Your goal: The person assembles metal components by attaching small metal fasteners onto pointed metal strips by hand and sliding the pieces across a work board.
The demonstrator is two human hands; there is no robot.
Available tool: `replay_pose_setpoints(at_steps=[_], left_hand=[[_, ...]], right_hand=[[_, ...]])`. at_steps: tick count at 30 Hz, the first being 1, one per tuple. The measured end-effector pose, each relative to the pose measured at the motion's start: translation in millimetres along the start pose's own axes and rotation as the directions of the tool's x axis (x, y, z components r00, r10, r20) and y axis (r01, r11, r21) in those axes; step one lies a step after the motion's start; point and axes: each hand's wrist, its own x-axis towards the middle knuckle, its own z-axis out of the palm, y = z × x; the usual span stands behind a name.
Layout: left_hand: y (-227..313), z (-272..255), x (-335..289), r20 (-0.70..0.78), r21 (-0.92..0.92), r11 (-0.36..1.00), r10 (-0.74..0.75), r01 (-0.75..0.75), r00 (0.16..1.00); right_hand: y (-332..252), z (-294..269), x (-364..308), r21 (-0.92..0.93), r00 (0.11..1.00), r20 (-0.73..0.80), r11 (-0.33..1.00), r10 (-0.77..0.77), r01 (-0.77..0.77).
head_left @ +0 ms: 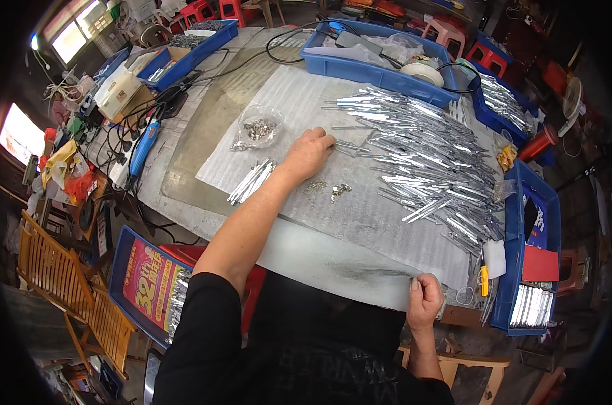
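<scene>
My left hand (311,154) is over the middle of the table, fingers closed at the ends of a few thin metal strips (350,147). To its right spreads a big heap of slim silvery metal strips (427,155). Close below this hand lie two small piles of tiny metal parts (340,192). A clear plastic bag (260,128) of small metal pieces sits to its left, and a small bundle of strips (253,181) lies beside my forearm. By the table's front edge my right hand (425,302) is curled into a fist, its inner side hidden.
White foam sheet (279,101) covers much of the table. A blue tray (380,67) with bags and cable stands at the back; another blue bin (515,297) is at the right, near a yellow-handled screwdriver (483,280). Cables and a blue tool (144,148) lie left.
</scene>
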Motion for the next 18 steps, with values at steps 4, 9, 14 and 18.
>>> replay_pose_setpoints(at_steps=[4,9,14,18], left_hand=[[2.0,-4.6,5.6,0.128,0.071,0.996,0.039,-0.048,0.991],[0.7,-11.7,-11.6,0.14,0.082,0.993,0.074,-0.086,0.987],[44.4,-45.8,-39.8,0.103,-0.256,0.944,-0.189,0.209,0.977],[54.7,-59.0,-84.0,0.087,-0.663,0.668,-0.379,0.337,0.921]], right_hand=[[-0.1,0.1,3.8,-0.014,1.0,0.002,1.0,0.012,-0.012],[-4.9,-0.5,5.7,-0.007,1.0,0.015,1.0,-0.007,0.008],[-0.2,-0.4,4.5,-0.008,1.0,0.015,1.0,-0.009,0.009],[-1.4,1.0,4.9,-0.019,1.0,0.028,1.0,0.008,-0.007]])
